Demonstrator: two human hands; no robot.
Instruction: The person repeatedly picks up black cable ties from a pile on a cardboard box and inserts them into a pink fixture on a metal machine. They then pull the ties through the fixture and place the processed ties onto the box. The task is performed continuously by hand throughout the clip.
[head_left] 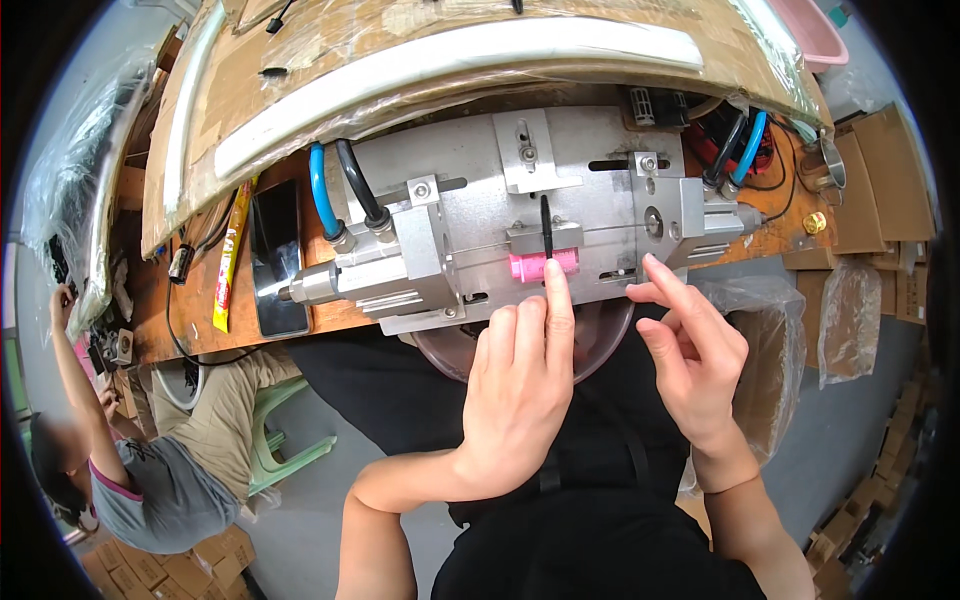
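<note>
A small bright pink plastic piece (525, 268) lies in a metal holder at the front middle of a steel fixture plate (480, 215). Across it runs a thin black rod (546, 222), pointing away from me. My left hand (515, 400) stretches its index finger onto the near end of the rod, over the pink piece; its other fingers are bent. To the right, my right hand (698, 365) hovers off the plate's front edge, fingers apart and holding nothing. Metal clamp blocks (420, 250) with air hoses flank the pink piece on both sides.
A cardboard-covered shelf (400, 75) overhangs the fixture's back. A basin (440, 350) sits below the front edge. Left on the wooden bench are a dark phone (280, 255) and a yellow packet (232, 260). Another person (170, 490) sits at the far left; cartons (885, 180) stand right.
</note>
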